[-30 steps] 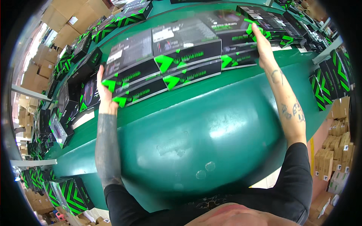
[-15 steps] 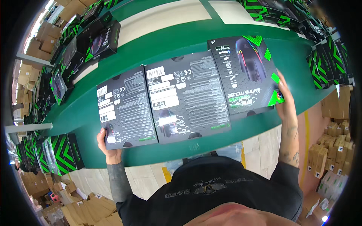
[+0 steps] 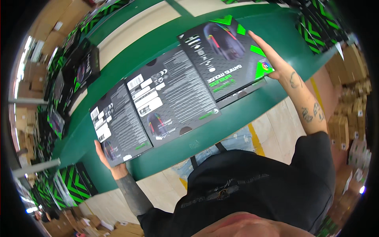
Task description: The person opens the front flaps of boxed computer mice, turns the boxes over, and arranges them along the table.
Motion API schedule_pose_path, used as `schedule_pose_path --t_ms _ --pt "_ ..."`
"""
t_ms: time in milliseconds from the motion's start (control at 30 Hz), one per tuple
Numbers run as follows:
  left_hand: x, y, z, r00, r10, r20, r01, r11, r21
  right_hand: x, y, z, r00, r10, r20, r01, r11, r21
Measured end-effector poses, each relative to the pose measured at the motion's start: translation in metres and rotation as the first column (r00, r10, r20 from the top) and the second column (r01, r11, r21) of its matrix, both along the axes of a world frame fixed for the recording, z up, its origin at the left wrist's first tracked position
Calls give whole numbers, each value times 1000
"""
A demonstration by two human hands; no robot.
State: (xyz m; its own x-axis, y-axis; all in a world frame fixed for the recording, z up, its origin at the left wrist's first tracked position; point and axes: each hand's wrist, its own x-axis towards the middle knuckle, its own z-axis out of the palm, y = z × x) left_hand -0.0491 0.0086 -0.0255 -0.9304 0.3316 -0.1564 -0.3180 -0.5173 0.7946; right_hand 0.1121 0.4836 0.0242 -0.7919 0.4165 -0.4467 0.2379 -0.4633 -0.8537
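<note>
Three black computer-mouse boxes lie side by side in a slanting row over the green table. The left box (image 3: 118, 118) and the middle box (image 3: 173, 93) turn their printed backs with white labels upward. On the right, a box (image 3: 223, 55) shows a mouse picture and green corner patches; a dark box edge shows beneath it. My left hand (image 3: 112, 166) grips the left box at its outer near corner, its fingers partly hidden. My right hand (image 3: 268, 57) holds the outer side of the right box. The row is squeezed between both hands; whether it touches the table I cannot tell.
The green table (image 3: 272, 35) has a pale inlaid strip (image 3: 130, 31) along its far part. More black-and-green boxes stand at the left (image 3: 73, 183), the far left (image 3: 85, 69) and the far right (image 3: 316, 31). Brown cartons (image 3: 349, 114) are stacked on the floor at right.
The view has turned and shifted, and the row now appears farther left and more steeply slanted, its right end higher. Both hands have stayed on the boxes.
</note>
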Motion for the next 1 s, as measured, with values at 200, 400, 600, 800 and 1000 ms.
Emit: schedule_pose_path --t_ms 200,400,600,800,1000 --pt "12 8 12 976 196 93 -189 979 -75 -17 2 -10 957 132 259 -194 953 231" --pt "7 8 1 1000 11 28 -13 998 55 -10 -7 -6 977 212 -11 -212 977 16" --pt "8 16 5 998 42 42 -44 998 50 -4 19 -23 988 156 -10 -150 932 -330" --pt "8 18 3 997 57 58 -60 996 59 -10 7 -30 998 10 61 -3 994 -114" --pt "8 18 3 998 51 38 -54 997 63 -10 -12 -5 984 -52 172 50 999 16"
